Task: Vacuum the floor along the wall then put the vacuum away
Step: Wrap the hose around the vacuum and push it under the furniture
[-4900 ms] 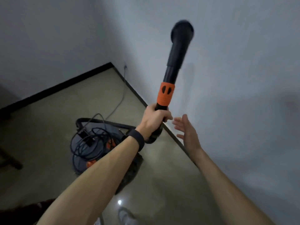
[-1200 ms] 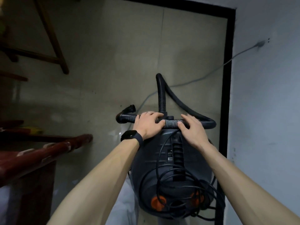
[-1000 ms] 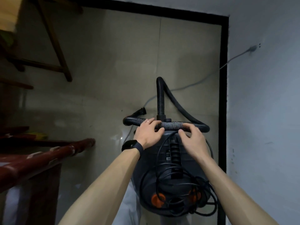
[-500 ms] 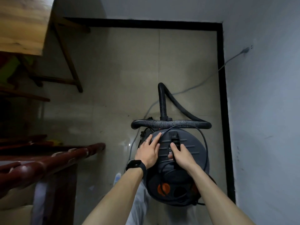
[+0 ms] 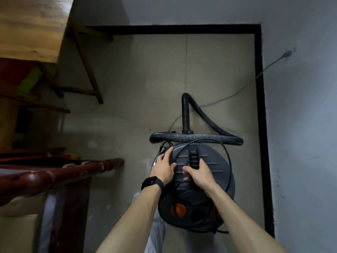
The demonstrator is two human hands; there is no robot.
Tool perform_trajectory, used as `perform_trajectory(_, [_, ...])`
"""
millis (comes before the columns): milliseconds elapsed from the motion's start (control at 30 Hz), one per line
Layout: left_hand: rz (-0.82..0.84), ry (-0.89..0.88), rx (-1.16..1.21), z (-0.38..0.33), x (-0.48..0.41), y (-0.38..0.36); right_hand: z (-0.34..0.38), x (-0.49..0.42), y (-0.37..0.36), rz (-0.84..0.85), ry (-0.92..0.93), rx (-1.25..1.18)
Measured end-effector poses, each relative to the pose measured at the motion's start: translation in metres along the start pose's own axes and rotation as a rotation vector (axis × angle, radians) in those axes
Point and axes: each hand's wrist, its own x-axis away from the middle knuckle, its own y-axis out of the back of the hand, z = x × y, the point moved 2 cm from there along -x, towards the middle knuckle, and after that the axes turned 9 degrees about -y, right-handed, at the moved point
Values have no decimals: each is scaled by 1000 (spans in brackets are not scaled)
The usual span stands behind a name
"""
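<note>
**Head view, looking down**

- Vacuum (image 5: 213,161): grey drum standing on the floor (image 5: 145,79) in the corner, near the right wall (image 5: 300,143) and its black skirting (image 5: 259,106). The forearms cover parts of the near side, and the base is out of sight.
- Hose (image 5: 193,140): black and ribbed, lying across the drum's far rim, with one loop rising beyond it. Its ends are hard to trace.
- Cord (image 5: 230,161): black, looped loosely over the lid. Its run under the arms is hidden.
- Left grip (image 5: 164,167): fingers spread flat on the lid's left side, holding nothing. There is a watch (image 5: 152,182) on the wrist.
- Right grip (image 5: 199,175): curled round the near end of the handle (image 5: 193,156). The fingertips are hidden beneath it.
- Orange button (image 5: 178,210): partly covered by the cord.
- Grey cable (image 5: 269,64): runs from behind the drum up to a blurred wall plug.
- Counter (image 5: 27,24): wooden, cut off at top left.
- Red rail (image 5: 63,174): at left, dim.
</note>
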Motion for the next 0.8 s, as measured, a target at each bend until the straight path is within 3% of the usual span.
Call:
perform_trajectory(200, [88, -17, 30, 7, -7, -2, 3, 0, -8, -162, -22, 90])
perform_trajectory(533, [185, -130, 66, 19, -7, 10, 12, 14, -16, -248, -122, -3])
perform_trajectory(800, [-50, -226, 199, 0, 13, 96, 119, 69, -22, -317, 32, 65])
